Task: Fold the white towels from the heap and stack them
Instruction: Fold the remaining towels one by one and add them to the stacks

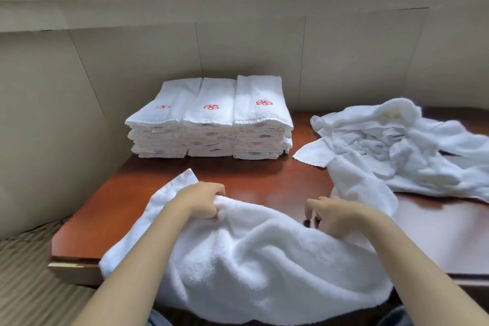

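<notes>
Pinching the far edge of the towel [251, 259] — left grip [201, 201], right grip [333, 216] — open table [264, 180] beyond

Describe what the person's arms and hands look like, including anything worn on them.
The left forearm and right forearm are bare down to the picture's lower edge; no sleeves show. The left hand and right hand wear no gloves, and no ring, watch or bracelet shows on the fingers or wrists.

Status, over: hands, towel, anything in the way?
Left hand grips towel far edge; right hand at edge, grip unclear. Towel unfolded, rumpled. Heap trails a towel by right hand; stacks clear.
</notes>
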{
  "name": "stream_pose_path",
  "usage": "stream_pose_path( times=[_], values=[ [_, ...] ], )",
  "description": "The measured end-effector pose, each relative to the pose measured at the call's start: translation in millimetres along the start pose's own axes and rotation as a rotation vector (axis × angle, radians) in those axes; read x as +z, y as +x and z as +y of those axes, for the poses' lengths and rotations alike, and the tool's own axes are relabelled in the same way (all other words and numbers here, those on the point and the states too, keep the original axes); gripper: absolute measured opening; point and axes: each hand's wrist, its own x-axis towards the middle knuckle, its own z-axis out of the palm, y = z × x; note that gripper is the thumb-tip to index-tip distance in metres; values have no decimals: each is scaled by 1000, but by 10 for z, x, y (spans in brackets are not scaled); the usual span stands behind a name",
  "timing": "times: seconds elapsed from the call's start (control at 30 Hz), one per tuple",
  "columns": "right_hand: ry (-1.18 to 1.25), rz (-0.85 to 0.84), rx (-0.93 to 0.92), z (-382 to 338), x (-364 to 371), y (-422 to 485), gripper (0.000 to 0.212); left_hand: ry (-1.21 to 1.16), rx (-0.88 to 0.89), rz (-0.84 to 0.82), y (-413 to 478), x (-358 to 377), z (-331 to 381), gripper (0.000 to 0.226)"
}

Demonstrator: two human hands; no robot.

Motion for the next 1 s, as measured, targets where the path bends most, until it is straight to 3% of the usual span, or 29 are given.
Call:
stream_pose_path(
  times=[0.1,0.17,0.23,0.37,0.43,0.5,0.6,0.67,0.8,0.9,0.93,1.0],
  values=[
    [74,-173,61,158,-78,-87,18,172,-138,189,-5,-90,-22,13],
    [51,-185,-2,197,-91,-80,16,125,-244,322,0,-121,-89,8],
    [27,-34,-4,200,-80,-39,18,18,-332,428,-18,-180,-173,5],
    [247,520,207,231,-80,58,9,-237,-422,636,-27,-359,-303,3],
    [327,611,178,197,-91,72,15,-379,-427,694,-10,-479,-330,6],
    [480,470,5,117,-85,43,15,-509,-420,735,-5,-611,-308,14],
    [645,12,-192,-66,-48,-102,46,-718,-361,802,-1,-746,-223,9],
    [623,-44,-235,-90,-27,-115,48,-818,-289,825,9,-816,-168,5],
    [659,332,-157,-66,-149,-25,14,-763,-220,884,-1,-1010,-80,7],
    [536,680,-23,42,-424,50,9,-642,-168,874,-9,-1232,-59,19],
    [484,730,5,107,-541,69,3,-626,-140,848,-4,-1308,-66,23],
    [321,699,59,242,-808,66,18,-643,-89,785,2,-1447,-102,30]
  ],
)
